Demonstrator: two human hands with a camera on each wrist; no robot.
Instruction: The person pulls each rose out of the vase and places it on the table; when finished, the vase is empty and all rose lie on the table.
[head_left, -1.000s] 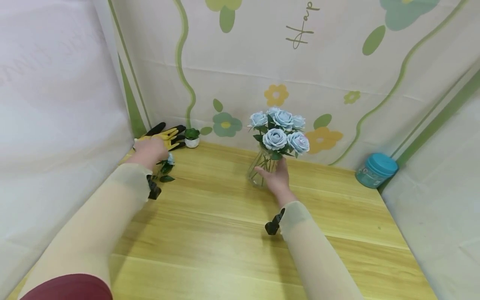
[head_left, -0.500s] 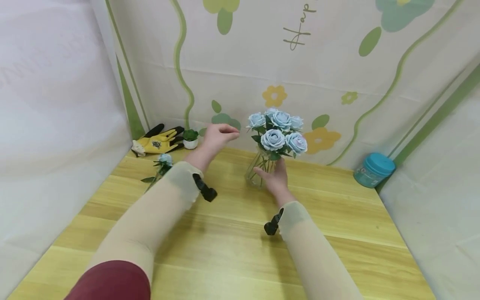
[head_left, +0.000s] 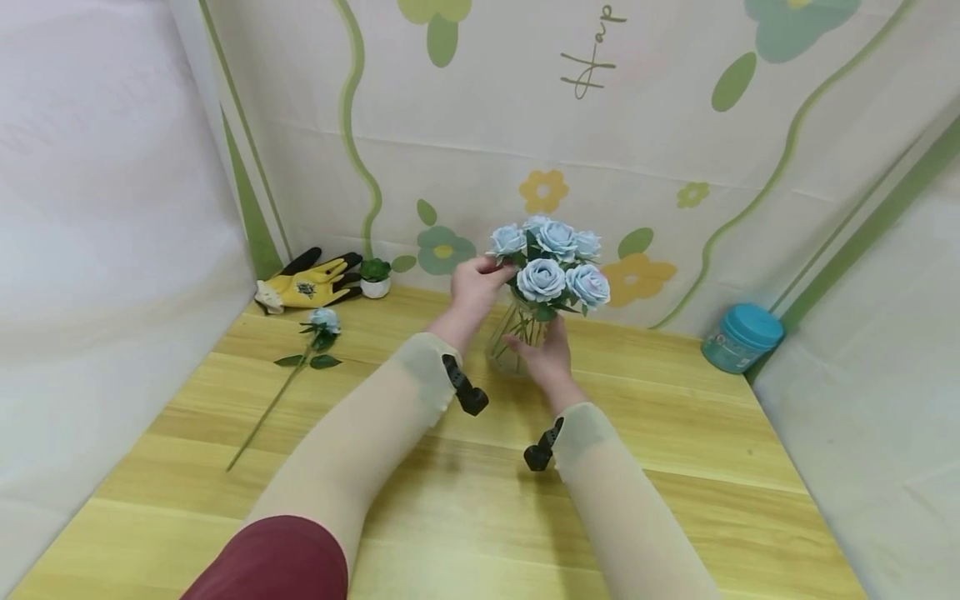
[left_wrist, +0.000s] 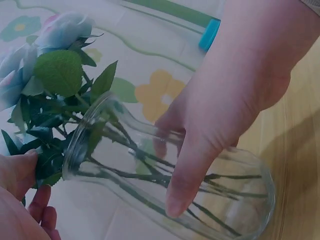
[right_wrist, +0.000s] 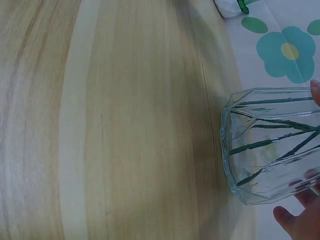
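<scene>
One loose rose (head_left: pixel 325 322): blue, lying on the wooden table (head_left: pixel 465 517), with its flower at the far end and its stem reaching back toward the person.
Yellow-and-black glove (head_left: pixel 311 286): at the back of the table, just behind that flower.
Small plant (head_left: pixel 376 278): green, in a white pot, just beside the glove's fingers.
Left hand (head_left: pixel 477 292): finger and thumb pinch green leaves (left_wrist: pixel 48 160) just outside the vase's mouth.
Glass vase (head_left: pixel 510 335): see-through, standing on the table near the back cloth, between the two hands.
Blue roses (head_left: pixel 542 280): six flowers show above the vase, their stems crossing inside the glass.
Right hand (head_left: pixel 550 358): grasps the vase's side, thumb and fingers bent around it.
Blue jar (head_left: pixel 742 337): near the table's back right corner, well apart from the vase.
</scene>
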